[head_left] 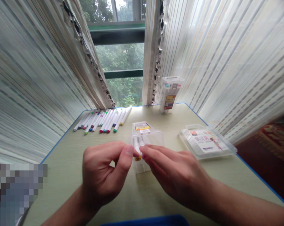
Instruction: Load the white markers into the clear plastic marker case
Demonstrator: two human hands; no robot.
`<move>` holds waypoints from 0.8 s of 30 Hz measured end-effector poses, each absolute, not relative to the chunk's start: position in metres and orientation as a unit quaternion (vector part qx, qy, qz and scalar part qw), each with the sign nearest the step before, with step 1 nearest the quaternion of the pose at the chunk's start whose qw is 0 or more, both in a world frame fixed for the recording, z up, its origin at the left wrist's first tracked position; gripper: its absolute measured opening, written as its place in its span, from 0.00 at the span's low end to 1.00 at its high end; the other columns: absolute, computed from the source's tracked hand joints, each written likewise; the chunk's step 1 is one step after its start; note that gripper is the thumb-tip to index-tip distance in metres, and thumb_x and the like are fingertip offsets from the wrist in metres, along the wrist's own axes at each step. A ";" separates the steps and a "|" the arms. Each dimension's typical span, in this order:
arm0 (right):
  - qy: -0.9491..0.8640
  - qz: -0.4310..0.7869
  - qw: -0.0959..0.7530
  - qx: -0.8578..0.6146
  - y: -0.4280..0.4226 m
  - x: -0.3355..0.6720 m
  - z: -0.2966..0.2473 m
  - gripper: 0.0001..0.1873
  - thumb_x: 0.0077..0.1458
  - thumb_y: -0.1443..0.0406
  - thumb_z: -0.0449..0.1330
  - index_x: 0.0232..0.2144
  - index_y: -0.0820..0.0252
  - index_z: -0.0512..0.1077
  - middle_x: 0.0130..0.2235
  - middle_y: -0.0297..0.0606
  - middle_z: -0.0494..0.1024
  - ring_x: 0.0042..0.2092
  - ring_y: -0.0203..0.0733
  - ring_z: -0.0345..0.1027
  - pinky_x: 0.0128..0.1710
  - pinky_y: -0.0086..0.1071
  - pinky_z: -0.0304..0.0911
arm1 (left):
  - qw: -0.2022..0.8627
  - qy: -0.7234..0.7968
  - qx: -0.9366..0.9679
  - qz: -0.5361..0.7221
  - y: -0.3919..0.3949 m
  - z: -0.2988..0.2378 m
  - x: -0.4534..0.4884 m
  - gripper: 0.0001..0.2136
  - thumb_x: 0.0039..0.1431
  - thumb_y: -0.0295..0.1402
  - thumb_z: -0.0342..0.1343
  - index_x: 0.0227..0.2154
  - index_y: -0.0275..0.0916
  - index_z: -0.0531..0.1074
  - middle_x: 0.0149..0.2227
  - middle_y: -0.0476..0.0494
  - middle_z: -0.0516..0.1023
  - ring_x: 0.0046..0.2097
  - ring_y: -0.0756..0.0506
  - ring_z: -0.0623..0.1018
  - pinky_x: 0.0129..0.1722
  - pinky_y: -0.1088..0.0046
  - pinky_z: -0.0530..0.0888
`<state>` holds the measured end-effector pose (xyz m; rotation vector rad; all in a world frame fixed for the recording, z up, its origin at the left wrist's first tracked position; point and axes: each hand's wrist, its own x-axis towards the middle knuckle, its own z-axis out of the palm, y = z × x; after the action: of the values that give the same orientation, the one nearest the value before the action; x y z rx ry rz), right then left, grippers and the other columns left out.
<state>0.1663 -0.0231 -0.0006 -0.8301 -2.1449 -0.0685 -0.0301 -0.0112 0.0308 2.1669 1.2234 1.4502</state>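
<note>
A clear plastic marker case (153, 135) with its lid raised stands on the table in front of me. At its opening are white markers, one with a yellow cap (138, 158). My left hand (106, 171) is closed, thumb and index finger pinched together at the yellow-capped marker. My right hand (177, 172) comes in from the right, its fingers pressed together around a white marker (141, 142) with a pinkish-red end. The fingers partly hide both markers and the front of the case.
A row of white markers (105, 121) with coloured caps lies at the back left. Behind the hands a clear upright case (169, 97) stands at the back edge. A flat clear case (206, 142) lies to the right. Curtains (203, 47) hang around the table (66, 157).
</note>
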 end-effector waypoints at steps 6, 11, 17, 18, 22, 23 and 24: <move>-0.854 -0.028 0.398 -0.334 -0.024 0.167 -0.001 0.10 0.69 0.72 0.61 0.50 0.67 0.78 0.47 0.49 0.88 0.42 0.48 0.86 0.37 0.31 0.82 | 0.131 0.409 0.748 0.506 -0.010 0.029 -0.031 0.15 0.65 0.29 0.56 0.23 0.42 0.82 0.17 0.54 0.73 0.20 0.53 0.72 0.23 0.76 0.67; -0.853 -0.034 0.397 -0.336 -0.023 0.167 -0.002 0.09 0.70 0.72 0.60 0.49 0.67 0.77 0.47 0.48 0.88 0.41 0.46 0.86 0.37 0.30 0.81 | 0.129 0.397 0.752 0.510 -0.009 0.029 -0.031 0.15 0.64 0.27 0.56 0.23 0.41 0.82 0.19 0.55 0.76 0.20 0.54 0.72 0.24 0.77 0.68; -0.851 -0.030 0.401 -0.337 -0.024 0.166 -0.002 0.08 0.68 0.73 0.61 0.48 0.67 0.77 0.47 0.47 0.88 0.42 0.47 0.86 0.38 0.32 0.81 | 0.126 0.380 0.760 0.512 -0.007 0.028 -0.032 0.15 0.64 0.26 0.56 0.23 0.40 0.81 0.19 0.56 0.76 0.20 0.56 0.72 0.24 0.78 0.67; -0.850 -0.032 0.402 -0.340 -0.024 0.166 -0.002 0.09 0.68 0.73 0.61 0.48 0.67 0.77 0.47 0.47 0.88 0.42 0.47 0.86 0.37 0.32 0.81 | 0.125 0.378 0.762 0.511 -0.007 0.028 -0.032 0.15 0.65 0.26 0.56 0.23 0.40 0.81 0.20 0.56 0.76 0.21 0.56 0.72 0.24 0.79 0.67; -0.844 -0.038 0.405 -0.349 -0.027 0.165 -0.002 0.14 0.68 0.71 0.61 0.54 0.67 0.75 0.49 0.46 0.88 0.42 0.45 0.86 0.31 0.30 0.79 | 0.123 0.369 0.765 0.513 -0.005 0.027 -0.033 0.15 0.66 0.26 0.56 0.25 0.39 0.82 0.18 0.56 0.73 0.20 0.56 0.71 0.25 0.79 0.68; -0.843 -0.038 0.408 -0.348 -0.028 0.165 -0.001 0.15 0.68 0.71 0.61 0.56 0.68 0.75 0.50 0.46 0.87 0.43 0.45 0.86 0.30 0.30 0.78 | 0.124 0.367 0.766 0.513 -0.005 0.027 -0.034 0.15 0.66 0.26 0.56 0.25 0.39 0.82 0.18 0.56 0.73 0.20 0.56 0.71 0.24 0.79 0.68; -0.843 -0.038 0.414 -0.342 -0.028 0.165 0.001 0.16 0.68 0.71 0.61 0.56 0.68 0.74 0.50 0.46 0.87 0.44 0.44 0.86 0.30 0.30 0.77 | 0.124 0.366 0.765 0.515 -0.006 0.026 -0.034 0.14 0.66 0.26 0.56 0.25 0.40 0.82 0.18 0.57 0.72 0.20 0.56 0.71 0.24 0.79 0.68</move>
<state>0.1652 -0.0284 0.0005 -0.8604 -2.1180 -0.0946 -0.0339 -0.0057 0.0262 2.2303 1.0657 1.5014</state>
